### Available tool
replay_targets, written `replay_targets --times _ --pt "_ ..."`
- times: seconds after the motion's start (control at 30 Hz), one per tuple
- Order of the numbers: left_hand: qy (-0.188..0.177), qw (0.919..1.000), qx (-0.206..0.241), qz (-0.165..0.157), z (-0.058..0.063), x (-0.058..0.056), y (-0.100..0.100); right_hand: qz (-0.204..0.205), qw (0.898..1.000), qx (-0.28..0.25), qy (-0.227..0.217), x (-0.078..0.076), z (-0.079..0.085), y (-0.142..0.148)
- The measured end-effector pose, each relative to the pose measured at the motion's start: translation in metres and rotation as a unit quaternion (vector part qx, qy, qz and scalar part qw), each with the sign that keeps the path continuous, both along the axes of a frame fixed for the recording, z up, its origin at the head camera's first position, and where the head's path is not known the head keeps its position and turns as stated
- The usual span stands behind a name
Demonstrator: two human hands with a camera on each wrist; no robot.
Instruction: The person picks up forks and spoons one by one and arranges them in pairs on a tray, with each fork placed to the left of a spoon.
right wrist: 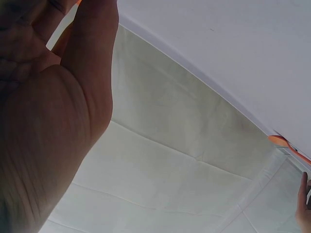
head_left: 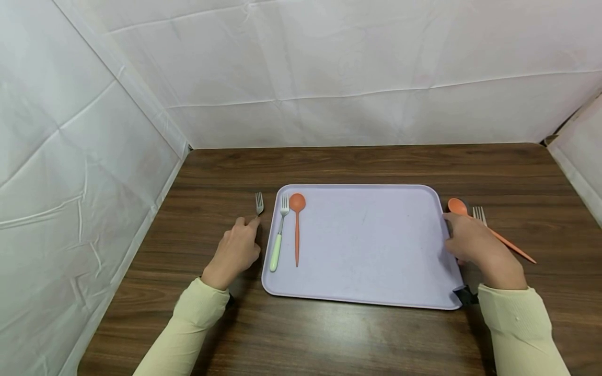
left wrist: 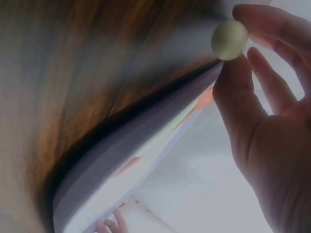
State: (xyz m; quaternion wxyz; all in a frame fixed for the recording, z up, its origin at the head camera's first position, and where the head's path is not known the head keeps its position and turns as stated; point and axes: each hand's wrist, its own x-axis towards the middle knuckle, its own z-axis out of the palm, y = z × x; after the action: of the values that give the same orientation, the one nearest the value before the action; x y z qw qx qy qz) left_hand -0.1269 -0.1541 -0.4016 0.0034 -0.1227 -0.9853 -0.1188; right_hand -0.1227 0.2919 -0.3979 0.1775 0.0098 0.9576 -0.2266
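Observation:
On the table's left side, my left hand [head_left: 236, 248] pinches a fork [head_left: 259, 202] between thumb and fingers, its metal tines pointing away. The left wrist view shows the rounded pale green end of its handle [left wrist: 230, 40]. Just right of it lies a lilac tray [head_left: 367, 240], bearing a green-handled fork [head_left: 276, 250] and an orange spoon [head_left: 297, 209] side by side. My right hand [head_left: 477, 245] hovers at the tray's right rim, fingertips overlapping it. Another orange spoon [head_left: 512, 246] and a fork [head_left: 478, 214] are beyond this hand, partly hidden by it.
A dark wood-grain table [head_left: 357, 339] lies under everything. White sheeting [head_left: 329, 68] stands as walls behind and at both sides. A black strap piece [head_left: 465, 295] on the right wrist overlaps the tray's near right corner.

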Motion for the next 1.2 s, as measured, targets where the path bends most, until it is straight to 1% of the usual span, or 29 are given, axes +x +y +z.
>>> replay_targets --times 0.17,0.4,0.5,0.73,0.97,1.2 --pt "0.000 0.9999 0.012 -0.001 0.001 0.000 0.002 0.000 1.000 0.000 0.000 -0.001 0.000 -0.001" --pt "0.002 0.9999 0.011 0.006 0.000 -0.002 0.002 0.001 1.000 0.000 -0.005 -0.001 0.000 -0.001" --pt "0.003 0.9999 0.012 0.004 0.000 -0.001 0.002 0.002 1.000 0.001 -0.003 -0.001 0.000 -0.001" --pt "0.023 0.9996 0.014 -0.007 0.004 0.001 0.005 0.001 1.000 0.000 -0.006 -0.001 -0.001 -0.001" --pt "0.042 0.9988 0.022 -0.016 0.006 0.002 0.007 0.001 1.000 -0.001 -0.005 0.000 0.000 0.000" --pt "0.037 0.9989 0.025 -0.016 0.011 0.001 0.014 -0.002 1.000 -0.004 -0.007 0.001 0.001 0.001"
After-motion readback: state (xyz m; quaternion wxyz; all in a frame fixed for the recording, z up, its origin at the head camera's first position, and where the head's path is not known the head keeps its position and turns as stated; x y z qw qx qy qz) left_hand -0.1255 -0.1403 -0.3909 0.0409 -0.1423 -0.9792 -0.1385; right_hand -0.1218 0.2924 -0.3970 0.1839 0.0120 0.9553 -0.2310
